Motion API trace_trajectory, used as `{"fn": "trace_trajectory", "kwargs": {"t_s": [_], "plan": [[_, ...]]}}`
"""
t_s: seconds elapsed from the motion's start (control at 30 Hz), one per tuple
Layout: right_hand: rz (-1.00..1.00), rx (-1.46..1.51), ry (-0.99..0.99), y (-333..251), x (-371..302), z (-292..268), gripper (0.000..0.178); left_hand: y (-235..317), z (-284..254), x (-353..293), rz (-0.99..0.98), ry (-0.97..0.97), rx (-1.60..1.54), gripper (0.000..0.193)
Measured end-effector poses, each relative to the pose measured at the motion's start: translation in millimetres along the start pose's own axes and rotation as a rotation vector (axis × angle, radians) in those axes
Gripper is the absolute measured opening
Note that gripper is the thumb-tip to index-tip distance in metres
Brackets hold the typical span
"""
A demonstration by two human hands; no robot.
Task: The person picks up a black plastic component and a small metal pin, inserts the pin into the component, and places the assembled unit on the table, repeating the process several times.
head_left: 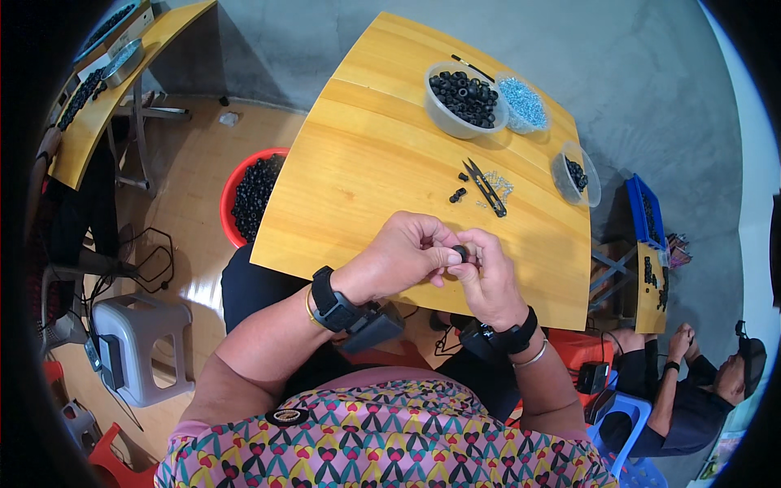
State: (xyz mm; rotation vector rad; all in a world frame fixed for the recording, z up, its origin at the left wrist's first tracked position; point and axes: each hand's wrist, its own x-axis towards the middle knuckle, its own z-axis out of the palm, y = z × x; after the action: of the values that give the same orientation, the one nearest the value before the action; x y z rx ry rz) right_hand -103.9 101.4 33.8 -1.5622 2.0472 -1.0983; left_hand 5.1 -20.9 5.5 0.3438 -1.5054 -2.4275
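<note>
Over the near edge of the table [358, 163], the left hand [399, 256] and right hand [488, 281] pinch one small black bead [460, 253] between their fingertips, close to the body, while snips [485, 189] and bowl of black beads [465, 98] wait farther back within reach.

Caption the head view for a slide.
Both hands, left hand and right hand, pinch a small black bead over a wooden table near scissors.

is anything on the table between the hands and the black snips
Nothing visible. Both hands pinch a small black bead above the near table edge, and bare wood runs from them up to the black snips; loose beads lie just left of the snips.
</note>
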Motion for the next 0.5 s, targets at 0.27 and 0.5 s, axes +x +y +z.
{"fn": "trace_trajectory", "kwargs": {"t_s": [0.27,0.5], "plan": [[-0.193,-0.403,-0.007,24.0,0.9,12.7,0.018,-9.3,-2.7,2.1,0.124,0.053,0.577,0.005],[-0.189,-0.451,-0.015,22.9,-4.3,11.9,0.012,-18.6,9.8,-3.5,0.357,0.169,0.833,0.012]]}}
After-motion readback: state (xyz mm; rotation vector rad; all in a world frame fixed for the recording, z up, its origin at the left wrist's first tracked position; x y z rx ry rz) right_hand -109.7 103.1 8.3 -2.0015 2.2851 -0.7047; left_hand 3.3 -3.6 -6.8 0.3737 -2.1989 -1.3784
